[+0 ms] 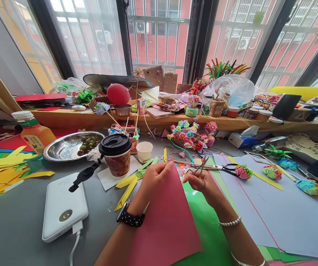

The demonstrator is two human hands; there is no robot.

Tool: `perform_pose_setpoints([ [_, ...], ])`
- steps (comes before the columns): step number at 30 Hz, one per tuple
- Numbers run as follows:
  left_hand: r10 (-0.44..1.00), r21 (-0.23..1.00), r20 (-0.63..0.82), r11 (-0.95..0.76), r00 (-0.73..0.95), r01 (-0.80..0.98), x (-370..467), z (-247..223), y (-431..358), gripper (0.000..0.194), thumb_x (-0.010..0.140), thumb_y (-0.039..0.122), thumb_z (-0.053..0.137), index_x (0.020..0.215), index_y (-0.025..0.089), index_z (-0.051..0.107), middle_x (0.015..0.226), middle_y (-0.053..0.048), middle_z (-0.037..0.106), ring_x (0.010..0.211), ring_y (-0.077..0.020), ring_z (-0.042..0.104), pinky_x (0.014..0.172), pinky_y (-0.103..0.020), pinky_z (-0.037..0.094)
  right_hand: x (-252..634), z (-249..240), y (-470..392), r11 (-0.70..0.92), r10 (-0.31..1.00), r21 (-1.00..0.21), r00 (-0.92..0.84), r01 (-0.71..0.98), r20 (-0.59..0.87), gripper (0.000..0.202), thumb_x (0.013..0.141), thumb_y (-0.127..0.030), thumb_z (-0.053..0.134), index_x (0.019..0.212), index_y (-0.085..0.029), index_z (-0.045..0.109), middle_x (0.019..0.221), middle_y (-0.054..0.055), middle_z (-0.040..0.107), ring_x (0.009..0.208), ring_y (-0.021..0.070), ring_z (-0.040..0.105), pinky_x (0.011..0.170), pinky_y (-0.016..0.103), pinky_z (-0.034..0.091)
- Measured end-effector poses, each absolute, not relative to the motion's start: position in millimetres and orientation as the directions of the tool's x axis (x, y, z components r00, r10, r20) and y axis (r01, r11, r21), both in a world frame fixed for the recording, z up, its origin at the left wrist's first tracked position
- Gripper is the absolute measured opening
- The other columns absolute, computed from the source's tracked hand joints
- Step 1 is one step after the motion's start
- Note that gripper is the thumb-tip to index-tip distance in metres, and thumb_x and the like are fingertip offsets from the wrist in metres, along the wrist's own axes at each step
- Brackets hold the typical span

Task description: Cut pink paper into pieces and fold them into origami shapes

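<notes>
My left hand [155,179] is closed on a sheet of pink paper [170,221], pinching it near its top corner. The sheet hangs down toward me over a green sheet [206,225] on the table. Just to the right, my right hand [203,184] is closed around the handles of a small pair of scissors [200,168]. Their blades point up and away from me, a little apart, beside the paper's upper edge. Whether they touch the paper I cannot tell. Yellow folded paper strips [128,186] lie left of my left hand.
A white power bank [64,207] with a cable lies at left, near a lidded coffee cup [116,155], a paper cup [144,151] and a metal plate [61,147] holding fruit. White sheets [286,218] and paper flowers [243,171] lie at right. Black-handled scissors [228,168] rest beyond my right hand.
</notes>
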State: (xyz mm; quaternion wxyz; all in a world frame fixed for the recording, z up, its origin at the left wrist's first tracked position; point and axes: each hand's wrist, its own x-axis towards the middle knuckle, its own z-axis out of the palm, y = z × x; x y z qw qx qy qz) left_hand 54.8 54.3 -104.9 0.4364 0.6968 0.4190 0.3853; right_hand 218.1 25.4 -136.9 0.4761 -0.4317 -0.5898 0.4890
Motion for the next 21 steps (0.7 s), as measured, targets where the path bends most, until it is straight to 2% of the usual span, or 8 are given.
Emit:
perform_pose_setpoints([
  [3, 0.935, 0.918, 0.183, -0.273, 0.305, 0.286, 54, -102, 58, 0.038, 0.074, 0.044, 0.039, 0.049, 0.016, 0.034, 0.048, 0.005, 0.029, 0.044, -0.0066, 0.028, 0.039, -0.019, 0.018, 215, -134, 23, 0.127, 0.97, -0.991, -0.212, 0.046, 0.115, 0.028, 0.066, -0.041, 0.059, 0.061, -0.015, 0.052, 0.054, -0.005, 0.038, 0.049, 0.007, 0.029, 0.045, 0.021, 0.022],
  [9, 0.929, 0.91, 0.17, -0.277, 0.33, 0.31, 57, -101, 64, 0.038, 0.075, 0.044, 0.04, 0.051, 0.014, 0.044, 0.048, 0.005, 0.036, 0.044, -0.0072, 0.033, 0.04, -0.019, 0.023, 211, -136, 23, 0.126, 0.961, -0.992, -0.25, 0.007, 0.12, 0.024, 0.069, -0.038, 0.057, 0.065, -0.015, 0.051, 0.058, -0.004, 0.042, 0.052, 0.0077, 0.033, 0.048, 0.021, 0.026],
  [12, 0.93, 0.914, 0.186, -0.282, 0.318, 0.293, 57, -98, 63, 0.029, 0.075, 0.04, 0.043, 0.075, 0.014, 0.056, 0.066, 0.0, 0.054, 0.059, -0.0118, 0.048, 0.05, -0.02, 0.036, 213, -138, 25, 0.174, 0.981, -0.985, -0.085, -0.01, 0.174, 0.023, 0.068, -0.037, 0.058, 0.065, -0.015, 0.053, 0.057, -0.004, 0.043, 0.05, 0.0075, 0.033, 0.047, 0.021, 0.026],
  [14, 0.942, 0.899, 0.239, -0.307, 0.237, 0.313, 55, -95, 61, 0.03, 0.072, 0.037, 0.048, 0.094, 0.017, 0.054, 0.087, -0.005, 0.058, 0.077, -0.0168, 0.053, 0.064, -0.025, 0.041, 215, -139, 27, 0.226, 0.968, -0.973, 0.121, -0.051, 0.218, 0.022, 0.067, -0.037, 0.058, 0.066, -0.016, 0.053, 0.055, -0.005, 0.042, 0.048, 0.0071, 0.033, 0.046, 0.021, 0.026],
  [16, 0.93, 0.838, 0.36, -0.358, 0.078, 0.412, 52, -92, 60, 0.035, 0.069, 0.033, 0.053, 0.1, 0.019, 0.051, 0.099, -0.007, 0.056, 0.094, -0.021, 0.05, 0.08, -0.032, 0.037, 218, -139, 30, 0.277, 0.919, -0.954, 0.322, -0.118, 0.227, 0.021, 0.067, -0.036, 0.059, 0.067, -0.017, 0.052, 0.051, -0.006, 0.039, 0.045, 0.0066, 0.031, 0.044, 0.021, 0.026],
  [18, 0.867, 0.763, 0.493, -0.391, -0.073, 0.514, 50, -93, 59, 0.035, 0.067, 0.03, 0.056, 0.1, 0.02, 0.05, 0.105, -0.007, 0.053, 0.103, -0.0227, 0.044, 0.091, -0.036, 0.029, 221, -139, 31, 0.322, 0.872, -0.923, 0.445, -0.209, 0.204, 0.02, 0.066, -0.035, 0.06, 0.067, -0.017, 0.051, 0.048, -0.008, 0.038, 0.043, 0.0062, 0.032, 0.043, 0.02, 0.026],
  [19, 0.841, 0.751, 0.526, -0.389, -0.128, 0.534, 49, -94, 60, 0.037, 0.067, 0.03, 0.057, 0.101, 0.021, 0.049, 0.108, -0.007, 0.051, 0.107, -0.0231, 0.041, 0.093, -0.037, 0.026, 222, -138, 32, 0.343, 0.86, -0.903, 0.473, -0.259, 0.191, 0.02, 0.066, -0.034, 0.061, 0.067, -0.017, 0.05, 0.048, -0.008, 0.04, 0.042, 0.0061, 0.033, 0.043, 0.02, 0.028],
  [21, 0.834, 0.803, 0.507, -0.364, -0.219, 0.473, 48, -101, 63, 0.045, 0.065, 0.032, 0.059, 0.107, 0.022, 0.045, 0.115, -0.007, 0.044, 0.112, -0.0235, 0.035, 0.096, -0.037, 0.024, 224, -137, 32, 0.366, 0.859, -0.857, 0.487, -0.363, 0.161, 0.018, 0.065, -0.031, 0.062, 0.067, -0.018, 0.05, 0.049, -0.008, 0.043, 0.043, 0.0056, 0.037, 0.043, 0.019, 0.031],
])
